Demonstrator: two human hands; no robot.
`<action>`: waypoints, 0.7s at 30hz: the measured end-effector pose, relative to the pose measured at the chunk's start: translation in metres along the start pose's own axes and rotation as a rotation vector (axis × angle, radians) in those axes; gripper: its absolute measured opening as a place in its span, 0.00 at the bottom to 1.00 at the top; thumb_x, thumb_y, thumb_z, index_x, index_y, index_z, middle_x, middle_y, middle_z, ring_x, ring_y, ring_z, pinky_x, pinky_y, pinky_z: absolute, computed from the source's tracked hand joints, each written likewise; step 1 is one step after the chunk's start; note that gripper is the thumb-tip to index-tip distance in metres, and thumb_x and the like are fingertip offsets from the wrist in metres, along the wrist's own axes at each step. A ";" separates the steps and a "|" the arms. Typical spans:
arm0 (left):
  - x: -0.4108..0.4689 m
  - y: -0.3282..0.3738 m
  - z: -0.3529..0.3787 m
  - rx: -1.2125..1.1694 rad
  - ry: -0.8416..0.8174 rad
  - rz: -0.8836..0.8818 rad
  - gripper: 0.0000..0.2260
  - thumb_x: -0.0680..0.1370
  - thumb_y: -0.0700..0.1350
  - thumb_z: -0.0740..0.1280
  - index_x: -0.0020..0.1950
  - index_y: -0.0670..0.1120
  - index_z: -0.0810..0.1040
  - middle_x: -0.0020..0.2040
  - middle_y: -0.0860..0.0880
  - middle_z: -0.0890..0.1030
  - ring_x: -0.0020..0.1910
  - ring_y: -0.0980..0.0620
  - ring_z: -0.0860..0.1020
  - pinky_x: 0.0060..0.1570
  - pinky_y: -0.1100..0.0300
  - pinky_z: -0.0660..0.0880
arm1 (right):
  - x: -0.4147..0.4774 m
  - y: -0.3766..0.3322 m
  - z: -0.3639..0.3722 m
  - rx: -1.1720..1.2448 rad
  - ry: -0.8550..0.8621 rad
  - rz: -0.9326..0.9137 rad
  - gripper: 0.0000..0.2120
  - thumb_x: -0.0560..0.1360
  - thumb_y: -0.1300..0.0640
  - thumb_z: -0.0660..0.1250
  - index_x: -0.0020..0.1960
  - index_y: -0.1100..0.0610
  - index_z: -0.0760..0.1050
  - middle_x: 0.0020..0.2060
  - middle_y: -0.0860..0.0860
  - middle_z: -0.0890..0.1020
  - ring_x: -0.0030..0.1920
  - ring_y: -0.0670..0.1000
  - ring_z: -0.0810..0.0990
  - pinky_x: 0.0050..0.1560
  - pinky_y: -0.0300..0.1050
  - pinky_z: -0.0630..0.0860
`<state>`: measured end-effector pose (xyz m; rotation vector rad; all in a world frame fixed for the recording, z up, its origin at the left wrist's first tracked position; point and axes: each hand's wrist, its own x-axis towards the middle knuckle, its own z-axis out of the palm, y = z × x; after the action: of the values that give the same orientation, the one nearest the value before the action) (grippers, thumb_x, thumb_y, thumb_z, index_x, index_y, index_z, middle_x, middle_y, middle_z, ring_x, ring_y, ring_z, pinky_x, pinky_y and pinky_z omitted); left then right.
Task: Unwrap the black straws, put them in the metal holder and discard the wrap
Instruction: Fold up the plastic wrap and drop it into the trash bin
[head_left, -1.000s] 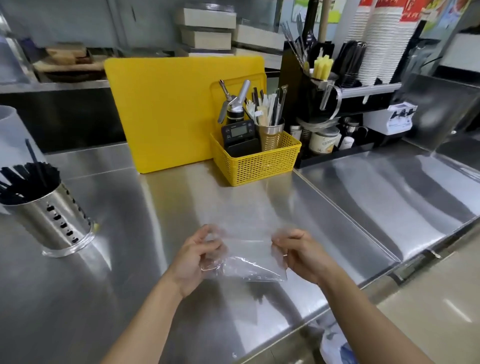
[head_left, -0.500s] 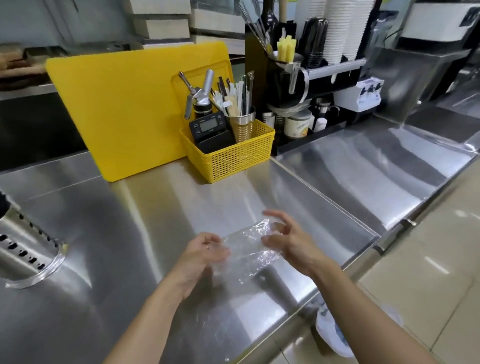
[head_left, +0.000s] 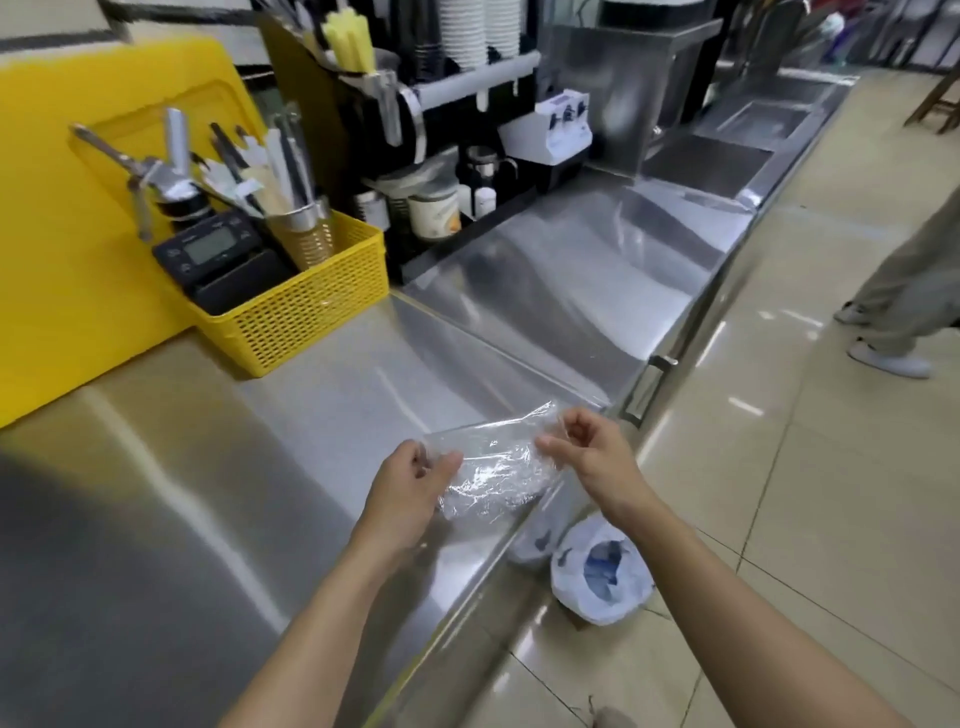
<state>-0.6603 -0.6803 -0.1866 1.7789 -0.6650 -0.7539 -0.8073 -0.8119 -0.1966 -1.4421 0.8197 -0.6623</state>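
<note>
The clear crumpled plastic wrap (head_left: 493, 467) is stretched between both hands just above the front edge of the steel counter (head_left: 322, 405). My left hand (head_left: 410, 488) pinches its left end. My right hand (head_left: 592, 457) pinches its upper right corner. No straws show inside the wrap. The metal holder and the black straws are out of view.
A white plastic bag (head_left: 597, 577) with an open mouth sits on the tiled floor below the counter edge, under my right hand. A yellow basket (head_left: 306, 317) with a scale and utensils stands at the back, before a yellow board (head_left: 62, 208). A person's legs (head_left: 909, 296) stand at the right.
My view has swung right, and the metal holder with straws has left the frame. Both hands carried the wrap rightward toward the counter edge, above the floor bag.
</note>
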 end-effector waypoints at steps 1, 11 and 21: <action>0.004 0.004 0.013 0.015 0.002 0.019 0.18 0.75 0.45 0.68 0.31 0.47 0.62 0.27 0.52 0.65 0.21 0.60 0.63 0.25 0.66 0.61 | 0.003 0.002 -0.013 -0.012 0.006 -0.008 0.12 0.71 0.69 0.68 0.35 0.57 0.69 0.21 0.43 0.76 0.26 0.40 0.72 0.36 0.40 0.71; 0.044 0.029 0.187 -0.102 -0.084 -0.077 0.09 0.72 0.37 0.69 0.36 0.43 0.71 0.33 0.45 0.70 0.31 0.53 0.68 0.31 0.66 0.66 | 0.069 0.041 -0.188 -0.018 0.059 0.040 0.10 0.69 0.66 0.71 0.36 0.58 0.70 0.35 0.60 0.73 0.37 0.56 0.72 0.37 0.46 0.70; 0.043 -0.023 0.287 0.101 0.026 -0.213 0.07 0.72 0.40 0.70 0.38 0.45 0.73 0.35 0.49 0.74 0.32 0.53 0.71 0.32 0.64 0.67 | 0.076 0.118 -0.263 -0.080 0.021 0.231 0.09 0.69 0.68 0.71 0.38 0.59 0.71 0.36 0.58 0.73 0.38 0.54 0.72 0.39 0.40 0.74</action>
<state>-0.8482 -0.8773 -0.2902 1.9702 -0.5085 -0.8507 -0.9868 -1.0221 -0.3083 -1.3874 1.0220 -0.4738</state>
